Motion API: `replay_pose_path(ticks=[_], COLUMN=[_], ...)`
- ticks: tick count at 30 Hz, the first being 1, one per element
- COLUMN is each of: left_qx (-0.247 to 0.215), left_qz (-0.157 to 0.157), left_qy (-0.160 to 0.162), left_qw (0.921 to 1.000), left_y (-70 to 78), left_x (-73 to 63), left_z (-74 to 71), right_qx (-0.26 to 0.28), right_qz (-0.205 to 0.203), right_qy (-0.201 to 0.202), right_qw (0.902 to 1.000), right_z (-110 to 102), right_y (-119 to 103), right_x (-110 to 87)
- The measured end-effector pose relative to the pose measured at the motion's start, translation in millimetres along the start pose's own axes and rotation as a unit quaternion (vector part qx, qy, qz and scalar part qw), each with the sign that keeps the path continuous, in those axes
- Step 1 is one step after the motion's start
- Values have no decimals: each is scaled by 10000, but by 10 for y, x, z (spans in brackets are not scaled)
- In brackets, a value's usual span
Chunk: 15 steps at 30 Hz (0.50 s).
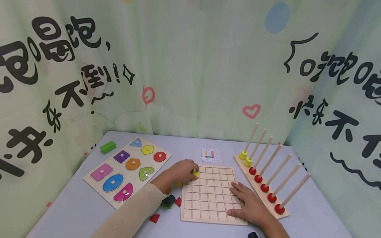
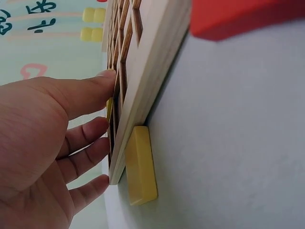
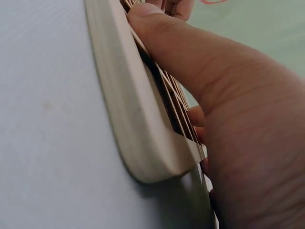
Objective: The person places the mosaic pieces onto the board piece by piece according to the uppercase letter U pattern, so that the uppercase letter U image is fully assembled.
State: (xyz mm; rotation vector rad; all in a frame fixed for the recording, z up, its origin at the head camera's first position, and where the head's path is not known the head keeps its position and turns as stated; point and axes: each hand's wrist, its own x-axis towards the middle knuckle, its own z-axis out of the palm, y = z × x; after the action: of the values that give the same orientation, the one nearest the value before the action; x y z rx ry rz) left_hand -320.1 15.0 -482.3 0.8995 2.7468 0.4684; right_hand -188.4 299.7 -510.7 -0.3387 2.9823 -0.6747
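Note:
A wooden board with a grid of square recesses (image 1: 214,222) lies in the middle of the table. At its far left corner my left hand (image 1: 184,170) pinches a small yellow tile (image 1: 196,174) between thumb and fingers. In the left wrist view the tile (image 2: 109,109) shows only as a sliver, mostly hidden by the thumb. My right hand (image 1: 248,203) rests on the board's right edge with fingers spread. The right wrist view shows that thumb lying over the board's rim (image 3: 128,95). Beside the board's left edge lies another yellow block (image 2: 141,164).
Left of the board lie red pieces (image 1: 154,218) and a knobbed shape puzzle (image 1: 89,177), with a green block (image 1: 108,147) behind it. A small pattern card (image 1: 211,160) lies beyond the board. A bead rack with upright pegs (image 1: 284,213) stands on the right.

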Motion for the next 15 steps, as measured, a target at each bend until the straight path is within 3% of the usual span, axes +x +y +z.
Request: replay_pose_path(ticks=[6,15], left_qx=[-74,-179], left_qz=[4,-258], left_qy=[90,232], left_qw=[9999,9992], left_y=[-36,-127], left_x=[-46,-222], left_z=[-18,-69], right_qx=[-39,-1], right_qz=[-113,-167], right_qy=[44,61], right_qw=[9999,9998], right_z=[17,13], right_y=[26,43], right_x=[0,6])
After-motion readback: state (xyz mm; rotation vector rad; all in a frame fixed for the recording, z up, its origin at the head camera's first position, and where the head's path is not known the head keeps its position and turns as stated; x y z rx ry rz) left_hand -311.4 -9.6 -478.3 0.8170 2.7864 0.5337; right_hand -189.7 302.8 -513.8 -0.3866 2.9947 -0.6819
